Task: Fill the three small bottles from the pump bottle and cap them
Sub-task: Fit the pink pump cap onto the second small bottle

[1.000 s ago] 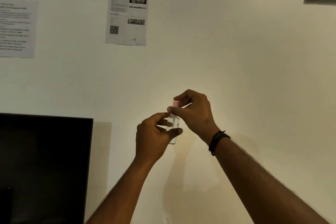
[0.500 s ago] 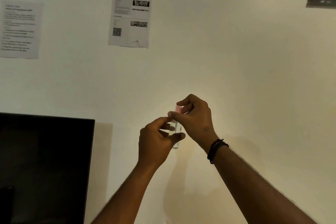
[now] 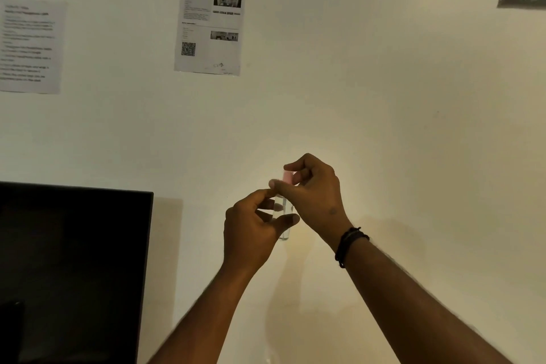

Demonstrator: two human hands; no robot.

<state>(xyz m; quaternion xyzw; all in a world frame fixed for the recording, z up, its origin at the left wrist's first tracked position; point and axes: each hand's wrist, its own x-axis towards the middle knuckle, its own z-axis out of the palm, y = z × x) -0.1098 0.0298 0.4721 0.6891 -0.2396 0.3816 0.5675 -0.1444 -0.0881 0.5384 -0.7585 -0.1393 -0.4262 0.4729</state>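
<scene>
Both hands raised in front of wall. Left hand grips small clear bottle upright, thumb and fingers curled round body. Right hand pinches pink cap on bottle top, fingers clamped on it. Black bracelet on right wrist. Dark monitor lower left, printed sheets on wall.

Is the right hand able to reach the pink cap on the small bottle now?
Probably yes: the right hand already pinches the pink cap, while the left hand holds the small clear bottle below.
</scene>
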